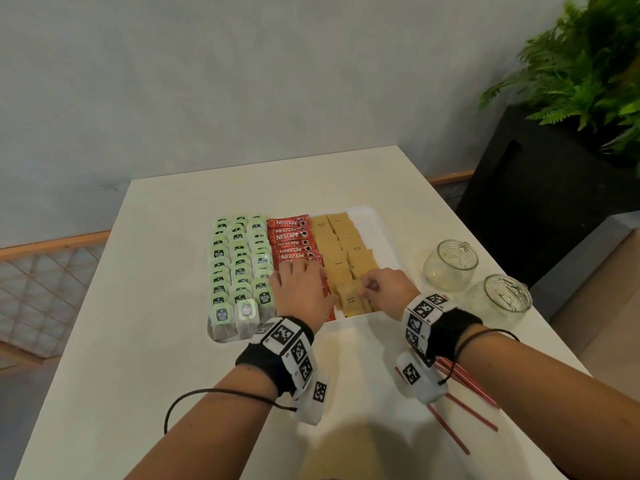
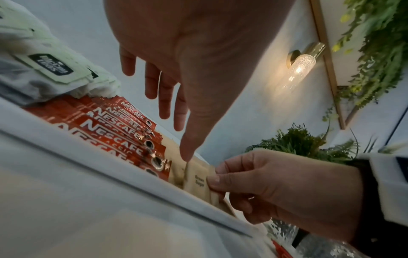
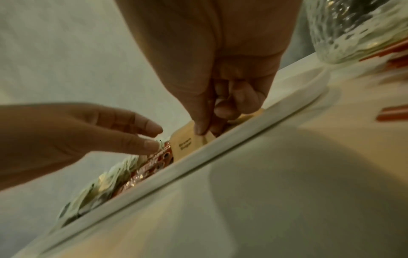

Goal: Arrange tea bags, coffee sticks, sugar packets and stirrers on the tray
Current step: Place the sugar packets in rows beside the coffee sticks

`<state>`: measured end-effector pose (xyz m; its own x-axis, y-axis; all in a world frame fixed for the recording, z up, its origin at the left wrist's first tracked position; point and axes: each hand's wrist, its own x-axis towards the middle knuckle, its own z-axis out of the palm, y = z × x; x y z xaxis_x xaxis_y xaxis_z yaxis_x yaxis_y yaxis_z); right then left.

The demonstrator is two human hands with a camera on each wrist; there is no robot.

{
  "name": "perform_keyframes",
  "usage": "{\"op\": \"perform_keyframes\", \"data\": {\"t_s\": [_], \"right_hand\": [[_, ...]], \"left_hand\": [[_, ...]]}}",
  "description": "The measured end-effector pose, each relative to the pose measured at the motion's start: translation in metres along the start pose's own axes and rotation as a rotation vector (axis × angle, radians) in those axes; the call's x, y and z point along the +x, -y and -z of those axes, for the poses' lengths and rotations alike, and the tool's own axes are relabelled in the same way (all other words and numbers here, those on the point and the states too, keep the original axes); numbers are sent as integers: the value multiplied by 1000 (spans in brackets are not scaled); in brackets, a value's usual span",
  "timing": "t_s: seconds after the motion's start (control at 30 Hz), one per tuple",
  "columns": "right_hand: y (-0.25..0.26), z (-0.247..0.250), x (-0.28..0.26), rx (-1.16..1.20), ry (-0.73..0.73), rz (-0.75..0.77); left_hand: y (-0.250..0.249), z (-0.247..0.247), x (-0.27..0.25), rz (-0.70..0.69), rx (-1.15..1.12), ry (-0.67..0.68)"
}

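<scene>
A white tray (image 1: 388,230) holds rows of green tea bags (image 1: 239,268), red coffee sticks (image 1: 291,237) and brown sugar packets (image 1: 341,251). My right hand (image 1: 384,289) pinches the nearest sugar packet (image 1: 351,301) at the tray's near rim, thumb and fingers on its right edge (image 3: 185,143). My left hand (image 1: 301,289) lies flat over the near coffee sticks with its fingers straight. In the left wrist view its thumb tip (image 2: 187,155) touches the top of the sugar packets (image 2: 197,179). Red stirrers (image 1: 467,407) lie on the table under my right wrist.
Two glass jars (image 1: 450,265) (image 1: 502,299) stand on the table right of the tray. A black planter with a fern (image 1: 571,81) is beyond the table's right edge. The white table (image 1: 138,341) shows bare to the left and in front of the tray.
</scene>
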<state>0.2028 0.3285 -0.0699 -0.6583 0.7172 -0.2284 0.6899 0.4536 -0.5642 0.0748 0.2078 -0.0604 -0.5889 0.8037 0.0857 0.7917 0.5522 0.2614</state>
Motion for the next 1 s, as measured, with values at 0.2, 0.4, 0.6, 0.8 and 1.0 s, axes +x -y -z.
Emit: {"op": "perform_keyframes", "data": {"t_s": [0.2,0.4,0.6,0.8,1.0], "right_hand": [[-6,8,0,84,-103,-66],[-19,15,3,63,-91,-185],[-18,24,20,133,-141,-244],[-13,26,43,196,-102,-233],[-10,28,52,181,-125,-174]], "left_hand": [[-12,-5,6,-145,31,87],[-20,-7,8,-156,53,173],[-23,-5,9,-109,148,146],[-21,-5,13,-120,198,232],[-17,-7,18,-168,246,389]]}}
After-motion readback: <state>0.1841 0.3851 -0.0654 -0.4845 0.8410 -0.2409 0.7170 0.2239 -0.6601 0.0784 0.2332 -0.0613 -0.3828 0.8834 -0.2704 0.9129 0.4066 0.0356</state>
